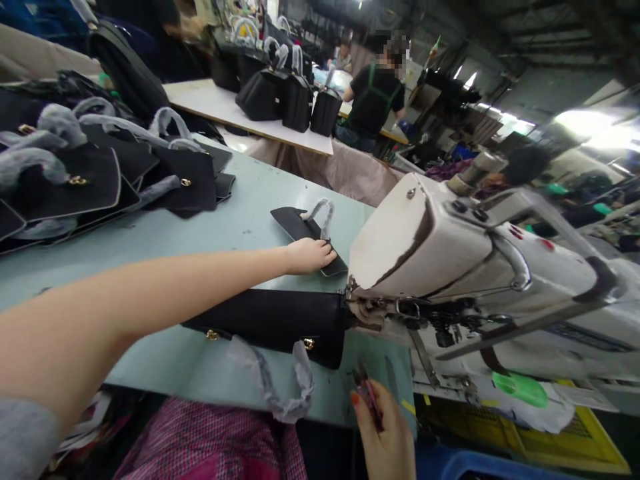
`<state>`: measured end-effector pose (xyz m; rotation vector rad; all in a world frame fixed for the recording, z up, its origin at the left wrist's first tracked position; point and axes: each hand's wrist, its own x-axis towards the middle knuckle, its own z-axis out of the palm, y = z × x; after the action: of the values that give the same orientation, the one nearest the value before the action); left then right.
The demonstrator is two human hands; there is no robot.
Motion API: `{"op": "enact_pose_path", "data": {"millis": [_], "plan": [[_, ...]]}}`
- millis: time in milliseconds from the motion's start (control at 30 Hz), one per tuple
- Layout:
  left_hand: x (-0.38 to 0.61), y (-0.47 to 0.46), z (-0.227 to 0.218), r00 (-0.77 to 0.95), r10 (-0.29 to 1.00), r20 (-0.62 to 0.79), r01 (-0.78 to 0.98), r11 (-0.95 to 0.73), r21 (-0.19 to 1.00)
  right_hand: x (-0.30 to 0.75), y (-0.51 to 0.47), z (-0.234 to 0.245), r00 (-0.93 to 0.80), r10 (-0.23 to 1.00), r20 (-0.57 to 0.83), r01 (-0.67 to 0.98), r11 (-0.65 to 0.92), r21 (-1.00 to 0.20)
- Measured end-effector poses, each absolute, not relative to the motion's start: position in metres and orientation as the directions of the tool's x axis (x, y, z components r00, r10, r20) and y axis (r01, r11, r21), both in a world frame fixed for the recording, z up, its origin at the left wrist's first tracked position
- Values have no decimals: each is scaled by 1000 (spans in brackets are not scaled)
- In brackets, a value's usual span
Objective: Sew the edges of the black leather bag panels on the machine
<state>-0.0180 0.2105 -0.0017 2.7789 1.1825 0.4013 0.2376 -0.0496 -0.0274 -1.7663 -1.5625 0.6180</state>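
My left hand (311, 256) reaches across the table, its fingers closed on the near edge of a black bag panel (290, 219). A plastic-wrapped handle (325, 215) arches up from that panel. Under my left forearm, a larger black bag piece (280, 319) lies with its right end against the sewing machine's needle area. Gold-coloured fittings (309, 344) sit along its front edge, and its wrapped handle (285, 403) hangs toward my lap. Low on the right, my right hand (385, 427) is closed around small thread snips (370, 400) with reddish handles, tips pointing up at the table.
A white sewing machine (450, 247) fills the right side of the pale table (250, 180). Black panels with wrapped handles (90, 180) are heaped at left. Finished-looking black bags (297, 100) stand on another table behind. A co-worker (375, 93) stands beyond. A yellow crate (565, 433) is lower right.
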Motion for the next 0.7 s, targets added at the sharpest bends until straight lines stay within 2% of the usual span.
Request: {"op": "enact_pose_path", "data": {"millis": [100,167,333,467,567,700], "plan": [[-42,210,11,639,754,152,738,-657,155,213,-32,4,-12,996,86,714,69,-697],[-56,201,23,598,789,145,775,-614,146,196,-17,26,-85,994,72,780,111,-616],[-69,168,43,481,854,195,833,-515,203,154,26,59,-103,993,55,917,116,-382],[-70,155,47,452,874,179,857,-481,185,130,52,66,-132,991,35,950,136,-282],[-75,155,52,388,905,174,905,-409,112,132,47,66,-151,988,22,935,150,-322],[-92,173,79,275,944,181,961,-273,-38,174,-3,38,-141,989,50,814,144,-563]]}}
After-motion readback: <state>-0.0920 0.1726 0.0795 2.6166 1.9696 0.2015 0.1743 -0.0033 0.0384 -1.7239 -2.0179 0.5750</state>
